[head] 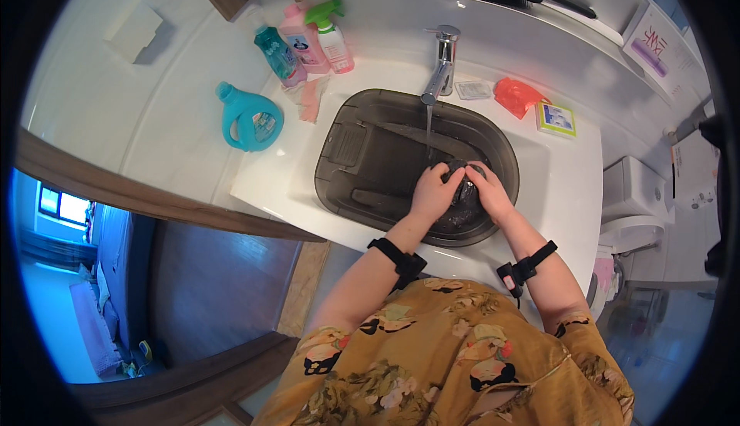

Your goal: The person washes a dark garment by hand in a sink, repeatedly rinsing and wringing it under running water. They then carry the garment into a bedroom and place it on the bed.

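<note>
Both of my hands are over the right part of a translucent dark grey plastic washbasin (328,163). Between them is a wet black piece of fabric (461,211). My left hand (436,192) grips it from one side, fingers bent, and my right hand (487,190) pinches it from the other. The fingertips of the two hands nearly meet at its top. A thin stream of water (429,128) falls from the chrome faucet (444,64) into the basin just beyond the fabric. Ridges of a small washboard (348,144) show at the basin's left end.
The basin sits in a white sink counter (569,194). On the left stand a blue detergent jug (252,118), a teal bottle (279,56), a pink bottle (306,41) and a green-topped spray bottle (335,47). A red plastic bag (516,96) and a small green-edged box (556,119) lie right of the faucet.
</note>
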A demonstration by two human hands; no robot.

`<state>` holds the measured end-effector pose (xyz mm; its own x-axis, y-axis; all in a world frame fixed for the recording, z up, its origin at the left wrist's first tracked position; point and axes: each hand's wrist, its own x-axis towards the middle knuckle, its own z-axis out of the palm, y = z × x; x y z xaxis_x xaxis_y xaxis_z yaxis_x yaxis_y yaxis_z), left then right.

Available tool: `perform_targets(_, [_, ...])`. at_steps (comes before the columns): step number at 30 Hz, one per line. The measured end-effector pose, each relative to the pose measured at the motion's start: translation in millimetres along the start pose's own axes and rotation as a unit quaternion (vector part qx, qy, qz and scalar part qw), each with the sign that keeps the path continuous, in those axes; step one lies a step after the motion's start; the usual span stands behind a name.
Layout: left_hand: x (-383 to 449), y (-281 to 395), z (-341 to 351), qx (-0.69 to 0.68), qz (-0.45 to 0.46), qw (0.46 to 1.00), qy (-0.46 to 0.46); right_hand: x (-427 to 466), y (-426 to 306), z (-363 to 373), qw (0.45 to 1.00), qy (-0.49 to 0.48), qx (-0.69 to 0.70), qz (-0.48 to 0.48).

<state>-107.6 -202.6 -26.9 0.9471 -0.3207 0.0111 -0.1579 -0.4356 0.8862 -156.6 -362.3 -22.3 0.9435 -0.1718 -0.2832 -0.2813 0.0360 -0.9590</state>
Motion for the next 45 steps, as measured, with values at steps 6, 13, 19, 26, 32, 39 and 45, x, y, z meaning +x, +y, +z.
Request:
perform_targets(6, [3.3, 4.9, -31.2, -0.145, -0.014, 0.989, 0.003, -13.1, 1.1, -33.0, 0.962, -0.086, -0.190, -0.176])
perform_targets(13, [-4.2, 19.8, -23.8, -0.299, -0.046, 0.952, -0.049, -13.7, 8.5, -23.4, 0.934, -0.105, -0.299, -0.167])
perform_targets(19, [-7.3, -3.8, -31.8, -0.329, -0.101, 0.929, -0.138, 6.8, 23.7, -27.2, 0.908, 0.100, -0.399, -0.082])
perform_targets(26, [-15.2, -55.2, -30.1, -0.173, -0.214, 0.952, -0.137, 0.1, 17.0, 6.2, 0.677, -0.061, -0.733, -0.015])
perform_targets(32, [-18.7, -63.2, -36.4, -0.129, -0.198, 0.959, -0.159, 10.2, 14.7, -8.4, 0.612, -0.127, -0.780, -0.010])
perform_targets(39, [-30.2, -42.1, -34.6, 0.092, -0.103, 0.965, -0.224, 27.6, 27.1, -13.8, 0.928, -0.056, -0.355, 0.097])
perform_targets(45, [-20.8, -50.1, -19.0, 0.121, -0.034, 0.969, -0.213, 5.9, -22.8, -16.7, 0.982, -0.094, 0.120, 0.113])
